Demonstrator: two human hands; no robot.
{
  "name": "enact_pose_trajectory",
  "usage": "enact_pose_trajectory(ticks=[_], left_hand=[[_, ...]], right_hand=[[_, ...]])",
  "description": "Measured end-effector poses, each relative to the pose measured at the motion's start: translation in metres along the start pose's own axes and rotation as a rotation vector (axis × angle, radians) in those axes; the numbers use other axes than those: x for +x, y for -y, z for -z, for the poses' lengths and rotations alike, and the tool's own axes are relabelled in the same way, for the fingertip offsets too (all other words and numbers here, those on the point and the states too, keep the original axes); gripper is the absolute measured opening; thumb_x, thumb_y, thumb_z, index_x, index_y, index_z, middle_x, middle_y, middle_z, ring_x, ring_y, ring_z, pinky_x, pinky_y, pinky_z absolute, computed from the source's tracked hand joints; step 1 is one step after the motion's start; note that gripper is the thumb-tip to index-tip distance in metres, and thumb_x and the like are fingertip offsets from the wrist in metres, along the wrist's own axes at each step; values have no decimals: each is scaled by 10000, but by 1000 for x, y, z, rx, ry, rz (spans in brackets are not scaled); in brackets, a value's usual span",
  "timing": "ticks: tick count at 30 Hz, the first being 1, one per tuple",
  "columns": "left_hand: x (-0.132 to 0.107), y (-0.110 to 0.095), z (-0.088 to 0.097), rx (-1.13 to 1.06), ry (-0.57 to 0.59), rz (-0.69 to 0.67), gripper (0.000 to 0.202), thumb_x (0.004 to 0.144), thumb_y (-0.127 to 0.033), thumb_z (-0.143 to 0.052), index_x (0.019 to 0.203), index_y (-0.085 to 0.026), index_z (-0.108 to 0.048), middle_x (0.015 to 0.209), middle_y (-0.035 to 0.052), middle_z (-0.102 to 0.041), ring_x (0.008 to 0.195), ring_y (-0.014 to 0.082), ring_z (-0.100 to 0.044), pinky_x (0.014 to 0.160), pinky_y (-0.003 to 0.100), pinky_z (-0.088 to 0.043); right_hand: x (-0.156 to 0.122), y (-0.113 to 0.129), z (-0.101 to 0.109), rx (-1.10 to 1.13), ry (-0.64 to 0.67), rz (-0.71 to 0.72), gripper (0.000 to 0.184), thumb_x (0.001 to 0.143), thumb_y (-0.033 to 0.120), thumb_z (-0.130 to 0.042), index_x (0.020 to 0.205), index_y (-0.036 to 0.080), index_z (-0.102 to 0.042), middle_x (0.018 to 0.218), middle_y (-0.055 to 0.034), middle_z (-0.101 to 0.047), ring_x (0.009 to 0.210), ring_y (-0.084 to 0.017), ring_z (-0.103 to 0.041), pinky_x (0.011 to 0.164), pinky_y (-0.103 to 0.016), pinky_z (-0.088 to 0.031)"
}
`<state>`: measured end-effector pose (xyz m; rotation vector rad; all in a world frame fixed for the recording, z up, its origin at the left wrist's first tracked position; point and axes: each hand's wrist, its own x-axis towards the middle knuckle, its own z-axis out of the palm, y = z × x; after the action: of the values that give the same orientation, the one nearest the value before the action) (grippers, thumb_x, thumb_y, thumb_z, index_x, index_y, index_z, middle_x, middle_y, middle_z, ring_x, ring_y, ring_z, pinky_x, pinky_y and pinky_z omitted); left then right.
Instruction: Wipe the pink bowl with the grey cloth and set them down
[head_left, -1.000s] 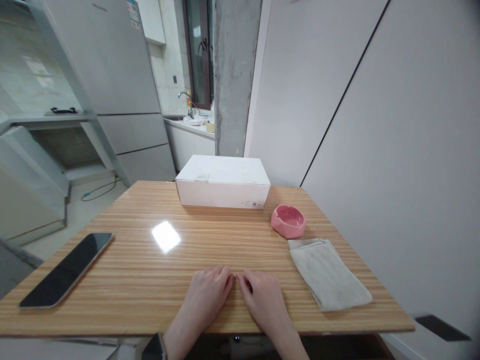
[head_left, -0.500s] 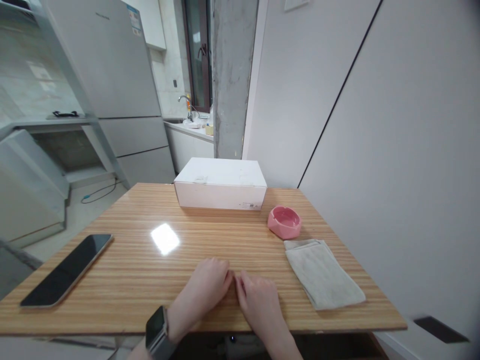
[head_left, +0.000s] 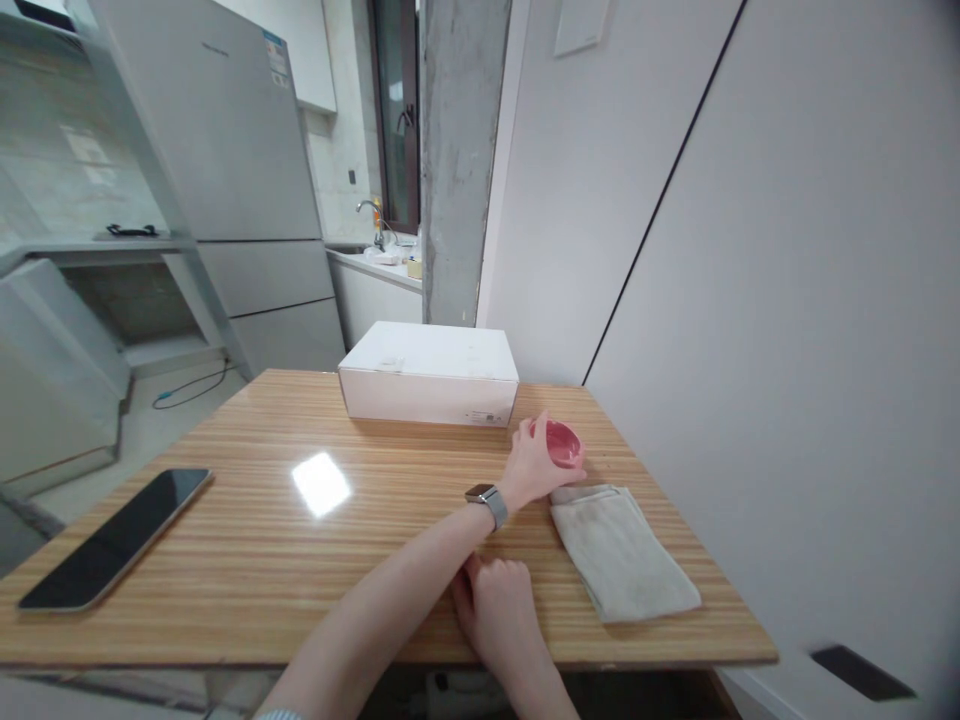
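A pink ashtray with a faceted outside sits at the right of the table, just beyond the folded cloth. My left hand reaches across and grips it from its left side, thumb at the near edge and fingers over the far rim. A smartwatch is on my left wrist. Below the left forearm, my right hand rests on the table as a loose fist, and no object shows in it. The folded grey-beige cloth lies to the right of both hands.
A white box stands at the back of the wooden table. On the left lies a black phone. A white wall runs along the right side; a fridge stands behind at left.
My left hand has left its place beside the right hand, moved forward and right, and closed on the ashtray. My right hand stays near the front edge. The view has shifted slightly.
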<state>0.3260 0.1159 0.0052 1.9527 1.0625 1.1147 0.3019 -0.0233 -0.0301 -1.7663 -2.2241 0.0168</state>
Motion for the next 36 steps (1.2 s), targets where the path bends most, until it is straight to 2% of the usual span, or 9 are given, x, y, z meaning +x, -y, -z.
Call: enact_pose_trajectory(ticks=[3,6,13,16,19,25,29,33,36], left_hand=[[-2,-1,3,-13,-58,-12,865,594,-411,-755,1325,-188,-350,1250,158,-473,1175,302,-468,1010,434,-346],[-13,0,28,-23,-86,-51,839,578,-398,-768,1297,-193,-387,1225,134,-527,1139,279,-508,989,417,-381],[-63,27,155,83,-258,-50,706,620,-420,-740,1233,-223,-450,1193,61,-595,1061,201,-584,910,327,-462],[-82,49,205,265,-415,88,688,614,-491,-721,1201,-233,-471,1139,39,-622,996,202,-615,845,315,-489],[-92,72,236,418,-520,235,707,592,-539,-715,1183,-234,-476,1080,41,-642,945,216,-630,796,318,-498],[-90,105,250,484,-634,335,712,596,-593,-687,1163,-219,-472,1056,59,-630,930,223,-624,793,328,-491],[-88,114,251,496,-652,255,817,581,-568,-712,1241,-182,-426,1152,106,-564,1070,262,-556,888,384,-461],[-90,96,240,573,-724,69,771,634,-466,-722,1272,-164,-411,1353,160,-390,1295,313,-332,1050,474,-308],[-97,66,211,446,-622,-9,423,782,-365,-595,1156,-184,-514,1264,124,-492,1236,267,-410,1048,458,-316]], right_hand=[[0,-1,0,9,-5,5,131,857,183,-501,783,182,-609,680,-40,-688,587,-170,-630,517,-268,-218],[0,-2,-2,18,-38,18,186,889,189,-457,772,183,-601,628,-29,-671,568,-154,-619,521,-263,-224],[1,-1,-6,56,-92,31,303,933,237,-387,681,201,-552,601,-6,-653,541,-132,-594,528,-270,-208],[2,-1,-6,46,-76,8,298,936,248,-387,701,212,-567,616,-5,-664,559,-148,-609,534,-275,-210],[3,0,-6,36,-70,-1,302,938,248,-383,697,214,-562,623,-4,-662,571,-154,-617,541,-276,-220],[0,0,-1,49,-107,-64,335,943,307,-382,665,212,-543,598,1,-621,564,-140,-587,551,-263,-270],[-19,-28,22,-102,-365,-251,372,928,458,-355,755,204,-565,722,-39,-615,697,-179,-580,639,-269,-355],[-49,-72,41,-412,-468,-367,534,880,590,-311,992,138,-573,871,-122,-590,856,-278,-540,767,-361,-391],[-65,-95,42,-483,-393,-327,455,898,508,-324,962,140,-584,863,-118,-582,823,-270,-540,745,-366,-395]])
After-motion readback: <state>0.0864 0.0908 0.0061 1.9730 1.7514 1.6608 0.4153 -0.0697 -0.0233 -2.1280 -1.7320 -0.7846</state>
